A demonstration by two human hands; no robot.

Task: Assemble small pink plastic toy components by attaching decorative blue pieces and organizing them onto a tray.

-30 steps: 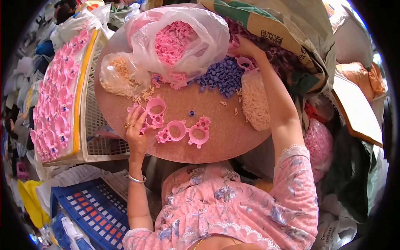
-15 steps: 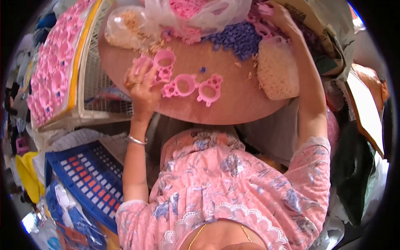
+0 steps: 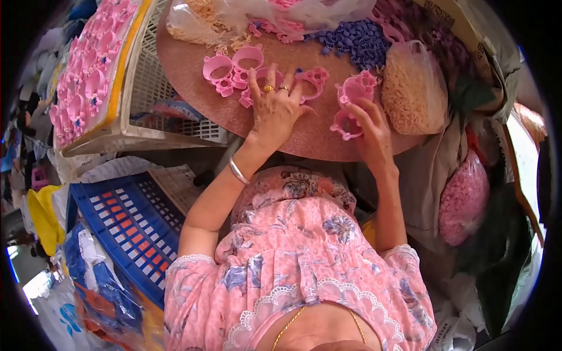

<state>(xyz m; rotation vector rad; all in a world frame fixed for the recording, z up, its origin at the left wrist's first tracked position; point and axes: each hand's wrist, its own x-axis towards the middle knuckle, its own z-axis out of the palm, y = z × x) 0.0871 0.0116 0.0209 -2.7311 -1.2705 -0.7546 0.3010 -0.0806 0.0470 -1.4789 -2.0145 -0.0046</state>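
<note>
My left hand (image 3: 274,110) lies palm down over the round brown table (image 3: 190,88), fingers spread across a pink plastic piece with rings (image 3: 317,76) and partly hiding it. Just left of those fingers lies another pink ringed piece (image 3: 240,79). At the table's right side, the fingers of my right hand (image 3: 374,131) close on a third pink ringed piece (image 3: 358,86), which rests on or just above the tabletop; the thumb is mostly hidden.
A heap of small blue parts (image 3: 357,45) lies at the back, beside more pink parts (image 3: 281,29). Beige parts fill a clear bag (image 3: 413,88) at right and another bag (image 3: 196,23) at far left. A white crate (image 3: 175,131) topped with pink pieces (image 3: 88,76) stands left.
My right hand has come back from the far right pile to the table's near right, with a pink piece. My left hand has moved right, from one pink piece to another.
</note>
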